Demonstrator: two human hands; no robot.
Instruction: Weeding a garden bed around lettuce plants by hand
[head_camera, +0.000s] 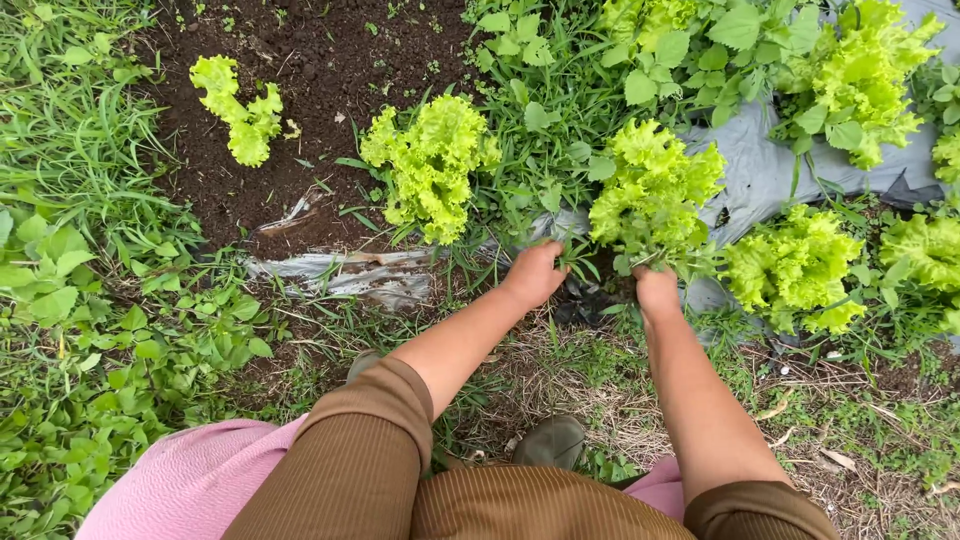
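Brown ribbed sleeves (370, 460) and pink trousers (190, 485) fill the bottom of the view, with a dull green shoe (552, 438) showing between the forearms on dry straw and grass. Both bare arms reach up from there to the near edge of the garden bed.

At that edge the left hand (533, 272) is closed into a fist among thin green weeds (520, 215), gripping their stems just beside the lettuce. Close to it, the right hand (655, 288) is curled around the base of a frilly light green lettuce head (652, 190), holding it where the leaves meet the ground; the fingers are mostly hidden under the foliage.

That lettuce head stands at the front edge of the bed, on the border of a grey plastic mulch sheet (760, 170). Another lettuce (432, 160) grows to its left in dark bare soil (320, 70), and a smaller one (240, 110) sits further left, well apart. More lettuces (795, 265) crowd the sheet to the right. Broad-leaved weeds (90, 330) cover the ground along the left side.
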